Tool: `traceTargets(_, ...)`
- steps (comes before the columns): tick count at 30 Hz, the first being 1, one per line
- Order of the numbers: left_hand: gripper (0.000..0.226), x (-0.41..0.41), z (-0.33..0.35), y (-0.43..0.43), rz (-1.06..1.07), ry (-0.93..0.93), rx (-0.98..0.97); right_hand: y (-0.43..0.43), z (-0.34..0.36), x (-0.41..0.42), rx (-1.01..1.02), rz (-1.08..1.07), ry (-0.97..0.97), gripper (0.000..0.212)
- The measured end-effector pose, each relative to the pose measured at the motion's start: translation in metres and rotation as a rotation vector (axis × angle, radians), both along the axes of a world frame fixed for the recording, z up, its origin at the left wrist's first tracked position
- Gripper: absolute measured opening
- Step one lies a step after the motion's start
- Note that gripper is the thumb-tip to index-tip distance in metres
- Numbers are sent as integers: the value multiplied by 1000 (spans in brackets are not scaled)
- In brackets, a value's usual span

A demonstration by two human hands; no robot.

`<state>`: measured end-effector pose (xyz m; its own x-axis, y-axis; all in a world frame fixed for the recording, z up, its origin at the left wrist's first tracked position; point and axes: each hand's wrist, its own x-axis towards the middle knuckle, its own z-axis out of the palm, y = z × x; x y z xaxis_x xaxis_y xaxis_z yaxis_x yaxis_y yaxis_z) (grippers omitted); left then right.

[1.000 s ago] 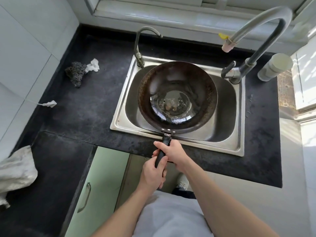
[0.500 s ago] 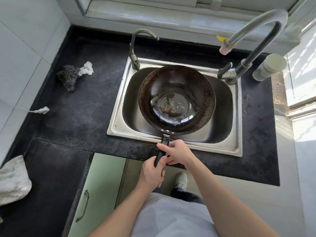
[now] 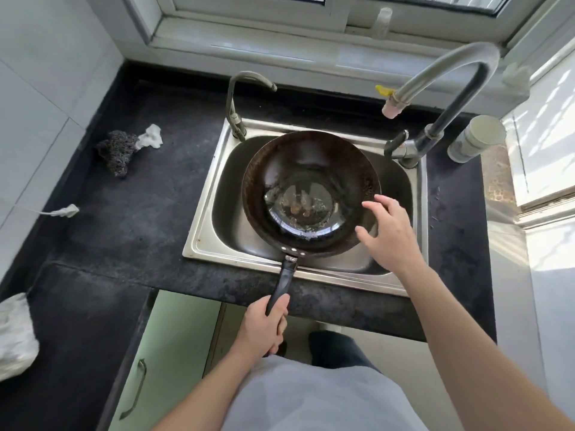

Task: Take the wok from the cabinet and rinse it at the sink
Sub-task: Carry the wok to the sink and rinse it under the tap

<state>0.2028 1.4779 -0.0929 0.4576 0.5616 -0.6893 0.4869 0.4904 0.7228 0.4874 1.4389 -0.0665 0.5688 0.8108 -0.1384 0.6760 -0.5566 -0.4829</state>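
A dark, worn wok (image 3: 311, 181) sits over the steel sink (image 3: 205, 231), its bowl holding a little water and brownish residue. Its black handle (image 3: 284, 284) reaches back over the counter's front edge. My left hand (image 3: 264, 328) is closed around the end of that handle. My right hand (image 3: 385, 231) hovers with fingers spread over the wok's right rim, holding nothing. A tall curved faucet (image 3: 451, 73) arches above the sink's right corner, its lever (image 3: 396, 143) below. No water is running.
A smaller tap (image 3: 236, 113) stands at the sink's back left. A steel scourer (image 3: 116, 150) and white rag (image 3: 151, 140) lie on the black counter to the left. A white cup (image 3: 476, 138) rests at the right. Green cabinet door (image 3: 168, 353) below.
My right hand has let go of the handle and moved forward and right, over the wok's right rim. My left hand still holds the handle. The wok stays over the sink.
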Motion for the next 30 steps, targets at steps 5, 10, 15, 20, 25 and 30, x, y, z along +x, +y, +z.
traceTargets(5, 37, 6, 5, -1, 21, 45, -18, 30, 24, 69, 216, -158, -19, 49)
traceTargets(10, 37, 12, 11, -6, 63, 72, -18, 64, 34, 116, 119, -208, 162, 49)
traceTargets(15, 35, 20, 18, -11, 81, 108, 2, 72, 23, 117, 108, -130, 191, 47)
traceTargets(20, 36, 21, 16, -14, 86, 97, -10, 72, 23, 123, 55, -96, 203, 50)
traceTargets(25, 36, 21, 16, -14, 86, 99, -11, 72, 26, 122, 13, -47, 159, 62)
traceTargets(30, 35, 22, 16, -14, 95, 97, -18, 73, 30, 119, -27, -3, 129, 65)
